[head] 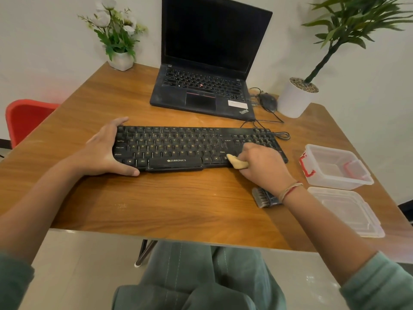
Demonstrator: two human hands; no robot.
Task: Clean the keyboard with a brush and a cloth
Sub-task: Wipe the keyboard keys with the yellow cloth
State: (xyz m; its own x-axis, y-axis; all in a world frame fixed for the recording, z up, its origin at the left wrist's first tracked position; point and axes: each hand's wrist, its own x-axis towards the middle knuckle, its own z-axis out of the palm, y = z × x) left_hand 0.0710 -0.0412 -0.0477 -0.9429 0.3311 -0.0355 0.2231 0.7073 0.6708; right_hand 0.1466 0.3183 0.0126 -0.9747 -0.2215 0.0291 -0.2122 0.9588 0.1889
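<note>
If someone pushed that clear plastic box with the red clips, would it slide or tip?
Probably slides: the clear plastic box with red clips looks thin-walled and nearly empty, so light, on the smooth wooden table. Tipping seems unlikely, as it sits low and wide. Its walls may flex.

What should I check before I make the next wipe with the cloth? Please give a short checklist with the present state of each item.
1. Left hand grips the keyboard at its left end: ok.
2. Right hand holds the cloth firmly: ok.
3. Cloth touches the keys at the right end of the bottom row: ok.
4. Brush is off the keyboard, lying on the table under the right wrist: ok.
5. Cable lies behind the keyboard, out of the wiping path: ok.
6. Keys already wiped are free of dust: cannot tell.
</note>
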